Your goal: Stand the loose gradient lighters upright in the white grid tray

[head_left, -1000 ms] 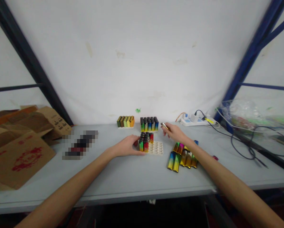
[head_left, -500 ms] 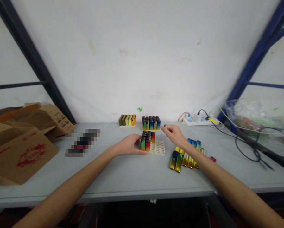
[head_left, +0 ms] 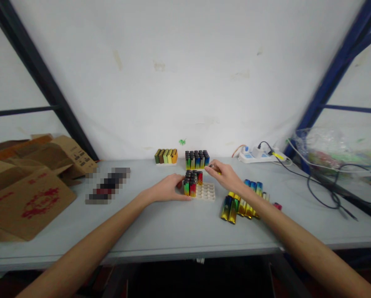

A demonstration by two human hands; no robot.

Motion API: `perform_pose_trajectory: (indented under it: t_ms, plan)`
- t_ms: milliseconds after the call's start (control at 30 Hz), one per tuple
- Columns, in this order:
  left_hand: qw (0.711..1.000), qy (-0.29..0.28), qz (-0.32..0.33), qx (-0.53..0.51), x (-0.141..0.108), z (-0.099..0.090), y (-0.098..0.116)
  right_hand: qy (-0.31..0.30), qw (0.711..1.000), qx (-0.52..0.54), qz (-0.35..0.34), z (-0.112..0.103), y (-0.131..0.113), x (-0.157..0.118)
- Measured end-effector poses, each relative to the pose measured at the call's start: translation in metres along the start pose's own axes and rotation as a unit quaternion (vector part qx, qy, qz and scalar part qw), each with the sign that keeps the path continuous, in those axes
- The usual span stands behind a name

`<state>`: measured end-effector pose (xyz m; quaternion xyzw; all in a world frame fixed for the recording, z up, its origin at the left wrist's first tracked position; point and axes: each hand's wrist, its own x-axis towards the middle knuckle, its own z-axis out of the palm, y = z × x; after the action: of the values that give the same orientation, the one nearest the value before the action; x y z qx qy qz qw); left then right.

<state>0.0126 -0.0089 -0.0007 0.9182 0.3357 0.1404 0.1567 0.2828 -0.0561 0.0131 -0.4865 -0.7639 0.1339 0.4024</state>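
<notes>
A white tray point(head_left: 206, 193) with round pockets stands mid-table, its left part filled with upright lighters point(head_left: 189, 188) in red, green and yellow with black tops. My left hand point(head_left: 168, 188) is closed round the tray's left end, thumb along the front and fingers behind. Just above the tray's back right, my right hand point(head_left: 223, 174) pinches a lighter, its dark top point(head_left: 214, 166) showing and its body hidden by the fingers. Under my right forearm lie several shiny lighters point(head_left: 231, 209) in gold, blue and green.
A full tray of blue and yellow lighters point(head_left: 197, 160) stands behind, beside one of yellow and brown lighters point(head_left: 166, 157). Cardboard boxes point(head_left: 33, 194) and a blurred dark patch point(head_left: 109, 186) are at left. A power strip point(head_left: 261, 155) and black cable point(head_left: 324, 198) are at right.
My right hand has moved slightly left, closer to the lighters in the middle tray, with the lighter in its fingers. My left hand has stayed at the tray.
</notes>
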Motion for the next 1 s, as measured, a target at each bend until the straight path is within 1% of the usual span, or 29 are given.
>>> perform_pose_trajectory:
  t_ms: [100,167,233,300,400,500,600,733,833,1000]
  plan:
    - [1.000,0.001,-0.001,-0.002,0.000,0.000,0.000,-0.018,0.999,-0.013,-0.044,0.002,-0.003,-0.001]
    - [1.000,0.001,0.001,0.002,0.000,0.000,0.000,-0.008,0.996,-0.042,-0.080,0.004,-0.003,-0.001]
    - [1.000,0.002,0.004,0.008,0.000,0.000,0.000,0.005,0.993,-0.071,-0.098,0.005,-0.003,-0.001]
    - [1.000,0.001,0.006,0.010,0.000,-0.001,0.000,0.007,0.992,-0.090,-0.088,0.004,-0.003,-0.001]
    - [1.000,0.001,0.009,0.008,0.000,-0.001,0.001,-0.008,0.994,-0.080,-0.070,0.004,-0.004,-0.002]
    - [1.000,0.003,0.008,0.004,0.000,-0.001,0.001,-0.040,0.994,-0.055,-0.089,0.006,-0.002,-0.004]
    - [1.000,0.006,0.009,0.005,0.000,0.000,0.000,-0.064,0.991,-0.053,-0.103,0.010,-0.001,-0.005]
    - [1.000,0.003,0.007,0.005,0.000,-0.001,0.000,-0.052,0.992,-0.062,-0.093,0.015,0.000,-0.004]
    - [1.000,0.001,0.010,0.006,0.000,-0.001,0.001,-0.046,0.994,-0.047,-0.088,0.017,0.000,-0.003]
    - [1.000,0.011,0.005,0.003,0.000,-0.001,0.001,-0.064,0.995,-0.032,-0.074,0.018,0.001,-0.002]
